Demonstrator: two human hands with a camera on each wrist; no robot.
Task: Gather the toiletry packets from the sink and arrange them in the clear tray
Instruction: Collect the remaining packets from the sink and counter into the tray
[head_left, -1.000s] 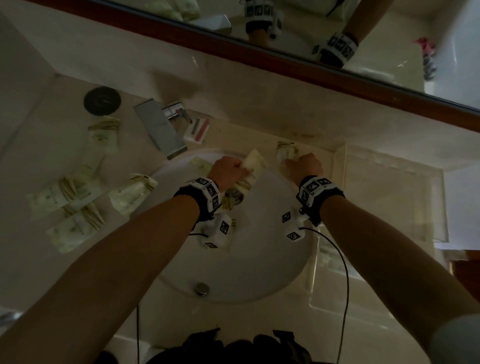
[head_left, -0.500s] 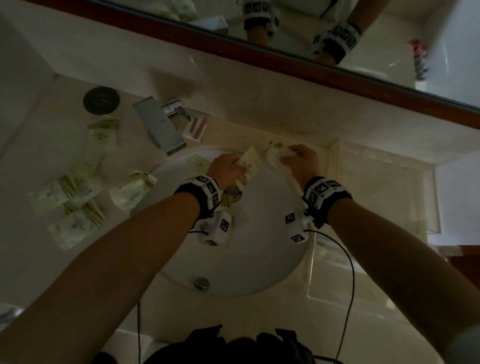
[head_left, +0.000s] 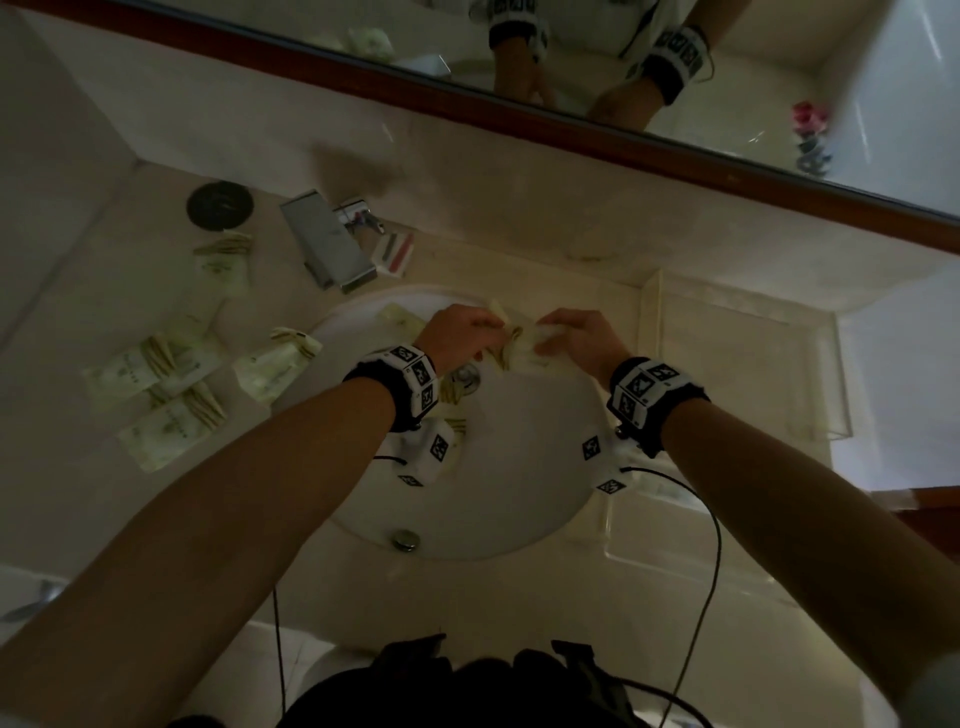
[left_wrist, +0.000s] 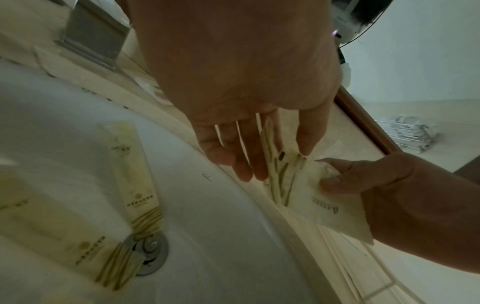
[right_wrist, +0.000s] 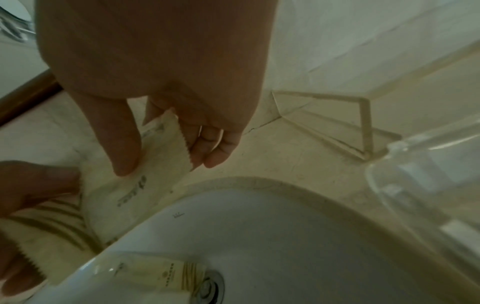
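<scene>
While a second ago our hands worked apart at the far rim of the sink (head_left: 545, 499), we have now brought them together there, and a packet (left_wrist: 311, 197) is passing between them. Our right hand (left_wrist: 384, 185) pinches that packet between thumb and curled fingers, just above the rim; our left hand (head_left: 460, 338) has its fingers closed on striped packet ends (head_left: 506, 345) in the head view, though the wrist view shows them fairly straight, so we cannot tell how firmly it grips. We judge this a consolidation: one hand will carry the bunch to the clear tray (head_left: 831, 384), which stands on the counter just right of the sink. Two more packets (left_wrist: 135, 185) lie in the sink by its drain (left_wrist: 149, 253), so gathering is not finished.
</scene>
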